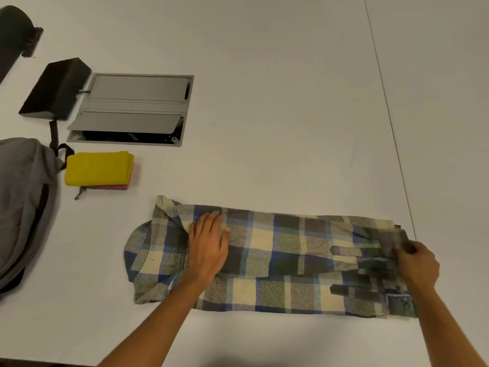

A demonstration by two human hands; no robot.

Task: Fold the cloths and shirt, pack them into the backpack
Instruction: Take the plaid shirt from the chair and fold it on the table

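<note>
A blue, cream and grey plaid shirt (277,258) lies folded into a long strip across the white table (264,115), collar end at the left. My left hand (209,247) presses flat on it near the collar, fingers straight. My right hand (415,263) pinches the shirt's right end, which is lifted slightly and blurred. A stack of folded cloths, yellow (99,168) on top of pink (111,187), sits to the upper left. The grey backpack (23,207) lies at the left edge.
A grey cable hatch (132,109) with open flaps is set into the table behind the cloths, a black wedge-shaped box (55,88) beside it. A dark rounded object (13,35) is at the top left. A table seam (389,115) runs along the right.
</note>
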